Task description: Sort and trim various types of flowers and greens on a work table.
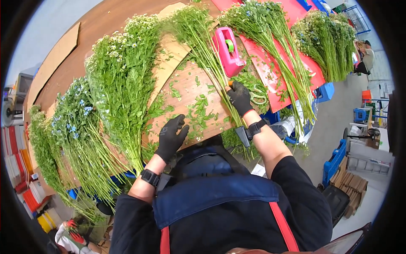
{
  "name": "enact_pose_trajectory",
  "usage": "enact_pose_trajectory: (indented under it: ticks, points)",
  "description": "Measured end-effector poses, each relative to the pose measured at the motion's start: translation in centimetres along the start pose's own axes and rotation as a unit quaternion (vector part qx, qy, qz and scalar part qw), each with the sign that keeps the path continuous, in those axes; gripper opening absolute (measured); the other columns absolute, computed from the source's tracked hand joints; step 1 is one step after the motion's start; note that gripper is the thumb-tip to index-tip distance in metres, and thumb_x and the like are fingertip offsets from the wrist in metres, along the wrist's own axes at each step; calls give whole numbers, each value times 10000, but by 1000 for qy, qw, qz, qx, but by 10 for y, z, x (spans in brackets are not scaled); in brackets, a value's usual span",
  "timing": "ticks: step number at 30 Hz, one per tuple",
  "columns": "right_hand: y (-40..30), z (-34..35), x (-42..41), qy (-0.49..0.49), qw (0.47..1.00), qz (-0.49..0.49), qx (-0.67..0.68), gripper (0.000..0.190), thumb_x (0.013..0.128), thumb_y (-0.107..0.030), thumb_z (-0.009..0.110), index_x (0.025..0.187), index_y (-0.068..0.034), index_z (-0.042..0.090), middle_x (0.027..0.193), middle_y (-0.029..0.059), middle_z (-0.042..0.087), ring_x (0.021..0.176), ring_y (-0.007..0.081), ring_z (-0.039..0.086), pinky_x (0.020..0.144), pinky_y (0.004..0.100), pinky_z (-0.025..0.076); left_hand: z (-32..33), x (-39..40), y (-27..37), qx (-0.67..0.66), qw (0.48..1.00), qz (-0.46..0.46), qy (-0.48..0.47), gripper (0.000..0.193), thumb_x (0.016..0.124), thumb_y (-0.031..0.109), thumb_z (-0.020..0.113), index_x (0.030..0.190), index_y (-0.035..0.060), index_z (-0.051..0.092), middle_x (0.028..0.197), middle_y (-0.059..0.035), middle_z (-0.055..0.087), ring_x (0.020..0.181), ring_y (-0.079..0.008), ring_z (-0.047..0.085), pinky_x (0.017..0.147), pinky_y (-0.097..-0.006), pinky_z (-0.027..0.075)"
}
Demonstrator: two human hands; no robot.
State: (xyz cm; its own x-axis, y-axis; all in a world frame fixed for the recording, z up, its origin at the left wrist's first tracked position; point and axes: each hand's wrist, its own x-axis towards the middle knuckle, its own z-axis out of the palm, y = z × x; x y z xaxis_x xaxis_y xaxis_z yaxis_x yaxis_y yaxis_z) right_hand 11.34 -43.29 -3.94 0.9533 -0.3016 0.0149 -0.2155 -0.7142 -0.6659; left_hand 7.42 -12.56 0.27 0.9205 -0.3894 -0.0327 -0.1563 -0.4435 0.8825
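Observation:
My left hand (173, 136), in a black glove, hangs over the near table edge with fingers apart and nothing in it. My right hand (239, 96), gloved alike, is at the stems of a thin flower bunch (209, 68); a small orange object (230, 83) shows by its fingertips. Whether it grips either cannot be told. Just beyond stands a pink tape dispenser (229, 52) with green tape. Scissors with pale green handles (258, 96) lie right of this hand. Cut leaves (199, 111) are scattered between both hands. A big bunch of white-flowered stems (127, 76) lies to the left.
Blue-flowered stems (79, 120) lie farther left. On the right, more bunches (279, 47) rest across red sheets (265, 76). Cardboard pieces (57, 60) lie on the wooden table. A blue crate (334, 162) stands right. Other people work at lower left (71, 236) and far right (366, 57).

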Motion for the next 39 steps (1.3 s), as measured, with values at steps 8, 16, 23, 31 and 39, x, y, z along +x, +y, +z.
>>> enact_pose_trajectory:
  ticks: [8,16,23,31,39]
  points:
    - [-22,11,7,50,968,-50,-241,344,668,-310,649,883,-44,613,841,180,583,813,373,565,725,456,464,-70,37,-18,424,895,98,97,435,810,326,613,1208,155,586,1247,-100,557,1280,-326,391,1068,-535,224]
    - [-51,-58,-23,201,972,-115,-36,173,794,-151,611,875,-4,569,745,173,552,658,315,563,588,398,443,-124,52,-60,512,857,-46,44,636,825,444,543,1403,235,381,1489,-88,299,1402,-321,181,1121,-537,45]
    - [-76,-100,-35,-7,961,92,262,223,947,-224,512,1020,-38,609,652,19,604,481,75,497,441,238,397,-121,50,-63,463,883,-40,66,609,832,472,541,1369,205,438,1474,-101,325,1399,-314,191,1125,-522,53]
    - [-140,-89,-60,76,976,-32,199,212,891,-194,579,999,-15,614,720,81,637,601,186,592,559,343,465,-90,72,34,-49,994,38,90,358,835,230,668,1142,53,618,1098,-80,642,1130,-244,537,922,-350,441]
    - [-187,-71,-89,-22,946,-317,-70,699,726,-299,727,1291,-4,439,1230,220,480,1119,382,473,947,460,382,-64,107,93,-558,821,-74,-95,365,927,251,564,1175,-13,521,1116,-160,591,994,-304,624,863,-419,532]
